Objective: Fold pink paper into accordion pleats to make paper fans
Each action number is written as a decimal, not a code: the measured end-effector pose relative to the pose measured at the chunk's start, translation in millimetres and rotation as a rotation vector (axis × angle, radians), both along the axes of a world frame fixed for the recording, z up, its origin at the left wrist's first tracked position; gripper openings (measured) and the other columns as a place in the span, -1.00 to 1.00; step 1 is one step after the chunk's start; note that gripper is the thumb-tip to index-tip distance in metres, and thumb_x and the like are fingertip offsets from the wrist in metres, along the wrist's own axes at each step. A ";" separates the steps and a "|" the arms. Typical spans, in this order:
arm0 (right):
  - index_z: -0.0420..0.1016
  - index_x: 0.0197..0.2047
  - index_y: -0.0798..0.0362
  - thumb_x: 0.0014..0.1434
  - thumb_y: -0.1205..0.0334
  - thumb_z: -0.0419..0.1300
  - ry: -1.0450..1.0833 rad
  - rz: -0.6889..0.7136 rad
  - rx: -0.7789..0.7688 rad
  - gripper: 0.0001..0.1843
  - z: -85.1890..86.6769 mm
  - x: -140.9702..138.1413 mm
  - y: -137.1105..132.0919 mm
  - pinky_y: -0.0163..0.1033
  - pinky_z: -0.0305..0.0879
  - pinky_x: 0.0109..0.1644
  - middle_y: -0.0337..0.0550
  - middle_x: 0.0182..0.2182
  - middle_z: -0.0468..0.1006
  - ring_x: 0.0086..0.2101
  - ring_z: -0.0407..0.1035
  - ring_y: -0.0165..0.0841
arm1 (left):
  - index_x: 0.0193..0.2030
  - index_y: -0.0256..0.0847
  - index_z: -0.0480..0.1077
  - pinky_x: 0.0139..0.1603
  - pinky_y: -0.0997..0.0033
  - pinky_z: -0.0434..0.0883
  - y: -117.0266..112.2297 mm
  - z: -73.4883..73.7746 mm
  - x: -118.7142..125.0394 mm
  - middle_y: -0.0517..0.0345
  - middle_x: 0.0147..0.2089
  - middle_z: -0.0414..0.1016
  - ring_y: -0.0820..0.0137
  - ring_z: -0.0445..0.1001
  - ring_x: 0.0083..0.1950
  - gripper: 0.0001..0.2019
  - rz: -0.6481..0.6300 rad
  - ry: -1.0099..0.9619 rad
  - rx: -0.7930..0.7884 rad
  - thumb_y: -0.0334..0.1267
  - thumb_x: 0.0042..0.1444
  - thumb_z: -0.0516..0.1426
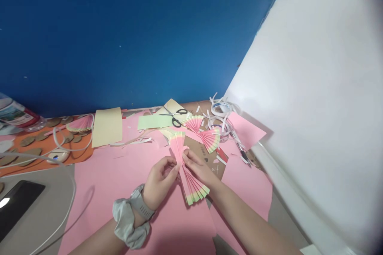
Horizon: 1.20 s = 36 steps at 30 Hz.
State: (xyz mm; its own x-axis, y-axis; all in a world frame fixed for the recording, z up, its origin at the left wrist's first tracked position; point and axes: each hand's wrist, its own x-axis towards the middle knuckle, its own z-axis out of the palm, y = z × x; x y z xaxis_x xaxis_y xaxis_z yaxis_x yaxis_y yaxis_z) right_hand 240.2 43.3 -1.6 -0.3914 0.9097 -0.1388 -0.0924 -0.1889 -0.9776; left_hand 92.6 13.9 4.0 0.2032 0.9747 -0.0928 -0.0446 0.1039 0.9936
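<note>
Both hands grip a pleated pink paper fan (194, 185) by its narrow middle. Its folds spread at each end, with yellow and green along the edges. My left hand (163, 177), with a watch (141, 203) and a scrunchie (128, 221) on the wrist, pinches it from the left. My right hand (199, 167) closes on the same middle from the right, its fingertips partly hidden behind the folds. Just beyond lies a second pleated bow-shaped fan (203, 132) in the same colours. Pink paper (119, 191) covers the surface under my hands.
Black-handled scissors (176, 118) lie on a green paper strip (155, 122). Rolls of white tape (221, 107) and a pen (244, 155) are at the right. A yellow sheet (107, 127), a small fan on a stick (80, 123) and a phone (20, 205) are at the left. Behind rises a blue wall (119, 40).
</note>
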 end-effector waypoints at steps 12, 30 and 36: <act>0.19 -0.37 0.02 0.24 0.05 0.04 -0.001 -0.016 -0.031 -0.75 4.3 -9.3 -9.6 -0.36 0.10 -0.33 -0.36 -0.49 0.19 -0.46 0.11 -0.48 | -0.02 -0.21 0.21 -0.17 0.43 0.35 -3.5 -4.3 -4.4 0.15 -0.27 0.36 0.43 0.37 -0.24 -0.79 -0.010 0.006 0.088 -0.24 0.23 -0.01; 0.30 -0.30 0.02 0.14 0.04 0.16 0.091 -0.195 -0.069 -0.77 -8.4 10.3 6.1 -0.41 -0.12 -0.63 -0.46 -0.68 0.08 -0.69 -0.09 -0.56 | -0.19 -0.22 0.23 -0.49 0.49 0.33 -7.8 -13.4 -3.4 0.27 -0.57 0.39 0.49 0.37 -0.60 -0.79 -0.351 -0.001 -0.112 -0.13 0.27 -0.09; 0.18 -0.44 0.01 0.13 -0.02 0.14 0.134 -0.322 -0.062 -0.69 -8.0 13.4 10.1 -0.39 -0.16 -0.61 -0.47 -0.70 -0.03 -0.68 -0.12 -0.55 | -0.10 -0.25 0.23 -0.52 0.48 0.34 -8.0 -15.7 -4.8 0.22 -0.49 0.37 0.49 0.36 -0.55 -0.73 -0.479 -0.138 -0.178 -0.10 0.25 -0.07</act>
State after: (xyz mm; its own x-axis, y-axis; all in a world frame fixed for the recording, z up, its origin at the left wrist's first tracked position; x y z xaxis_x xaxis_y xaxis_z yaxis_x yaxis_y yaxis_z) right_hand 253.6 53.5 -9.7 -0.1047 0.9809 -0.1640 -0.2835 -0.1874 -0.9405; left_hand 87.9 6.0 -11.8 0.6442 0.7410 -0.1895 -0.0796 0.3114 0.9469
